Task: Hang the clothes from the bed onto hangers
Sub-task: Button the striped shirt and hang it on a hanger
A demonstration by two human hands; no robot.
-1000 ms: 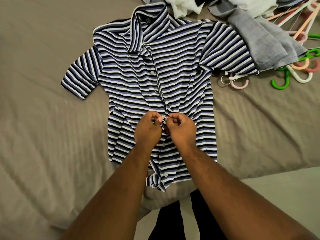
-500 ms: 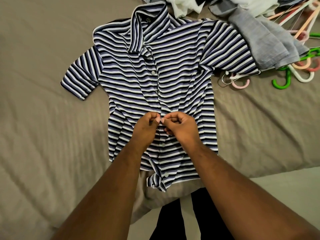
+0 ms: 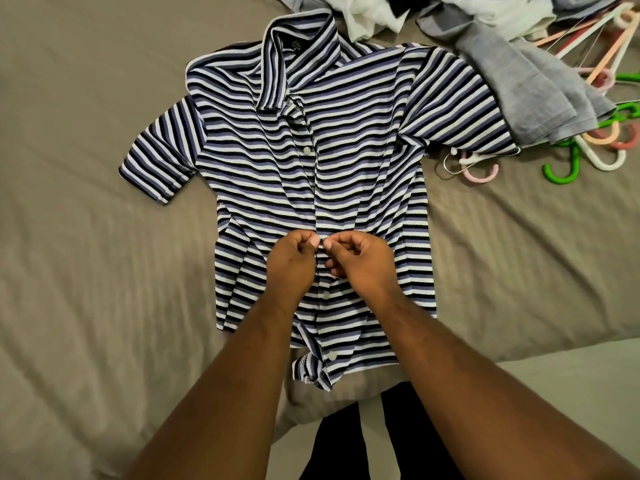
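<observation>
A short-sleeved striped shirt in navy, white and lilac lies flat, front up, on the tan bed, collar at the far end. My left hand and my right hand meet at the button placket in the lower middle of the shirt. Each pinches the placket edge between thumb and fingertips, knuckles nearly touching. White buttons show above and below the hands. Several plastic hangers in pink, green and white lie at the far right of the bed.
A grey garment lies crumpled over the shirt's right sleeve, with white clothes heaped behind it. The bed's near edge runs at lower right, with pale floor beyond. My dark trousers show below.
Both hands have stayed on the placket, their thumbs and fingertips working slightly at the same spot. The shirt has barely shifted.
</observation>
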